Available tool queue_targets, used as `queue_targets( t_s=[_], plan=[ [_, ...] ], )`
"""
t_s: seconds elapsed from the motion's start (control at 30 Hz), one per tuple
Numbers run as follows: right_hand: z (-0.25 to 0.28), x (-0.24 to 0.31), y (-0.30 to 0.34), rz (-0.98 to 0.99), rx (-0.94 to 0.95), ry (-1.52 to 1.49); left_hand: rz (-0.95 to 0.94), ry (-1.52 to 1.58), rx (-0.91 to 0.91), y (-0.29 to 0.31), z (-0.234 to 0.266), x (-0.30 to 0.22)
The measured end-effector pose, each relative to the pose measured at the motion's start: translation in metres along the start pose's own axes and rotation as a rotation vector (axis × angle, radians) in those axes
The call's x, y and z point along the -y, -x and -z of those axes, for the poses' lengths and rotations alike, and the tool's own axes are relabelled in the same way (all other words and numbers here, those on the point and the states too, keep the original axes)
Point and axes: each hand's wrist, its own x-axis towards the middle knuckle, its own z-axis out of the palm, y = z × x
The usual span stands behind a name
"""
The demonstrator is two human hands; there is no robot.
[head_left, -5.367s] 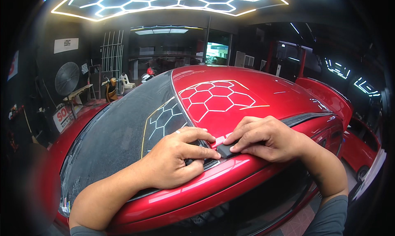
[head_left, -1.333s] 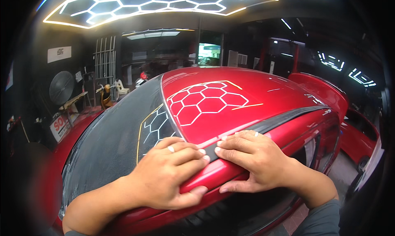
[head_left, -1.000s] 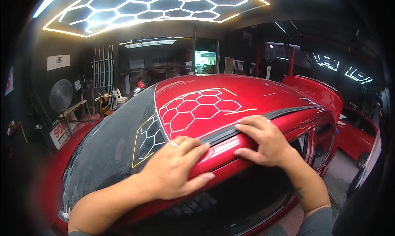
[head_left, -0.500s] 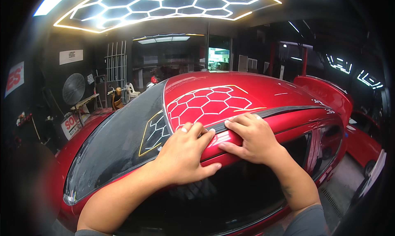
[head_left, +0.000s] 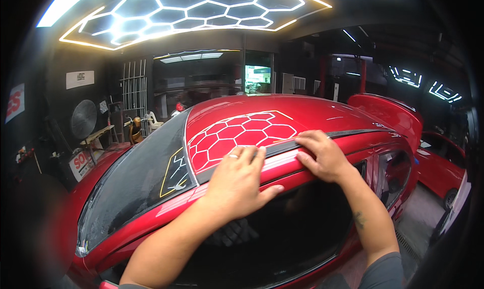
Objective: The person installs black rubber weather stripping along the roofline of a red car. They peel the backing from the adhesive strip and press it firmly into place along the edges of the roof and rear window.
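Note:
A black trim strip runs lengthwise along the near edge of the red car roof, lying flat in the groove. My left hand rests its fingertips on this strip toward the windshield end, with the thumb held apart over the top of the side window. Farther back, my right hand lays bent fingers on the strip, while its thumb touches the red side rail below. Neither hand's fingers close around anything. Part of the strip is hidden under both hands.
The dusty windshield slopes down at left. A rear spoiler rises at the back right, near another red car. A large fan and a bench stand at left. Hexagonal lights hang overhead.
My right hand has slid back along the strip, to the right, away from my left hand. My left hand stays near the front, its fingers straighter. The view has shifted slightly.

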Motion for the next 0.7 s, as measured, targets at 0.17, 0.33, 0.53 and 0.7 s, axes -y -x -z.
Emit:
queue_targets(
  t_s=[0.17, 0.33, 0.53, 0.7],
  plan=[
    [-0.013, 0.007, 0.001, 0.052, -0.137, -0.01, 0.091, -0.105, -0.066, -0.016, -0.021, -0.033],
    [0.002, 0.007, -0.016, 0.058, 0.131, 0.044, 0.194, -0.153, -0.116, -0.023, -0.021, -0.044],
    [-0.014, -0.025, 0.0, 0.279, 0.047, -0.04, 0.282, -0.305, -0.17, -0.028, -0.051, -0.068],
    [-0.043, -0.023, -0.004, 0.243, -0.108, -0.176, 0.203, -0.236, -0.099, -0.039, -0.067, -0.076]
  ],
)
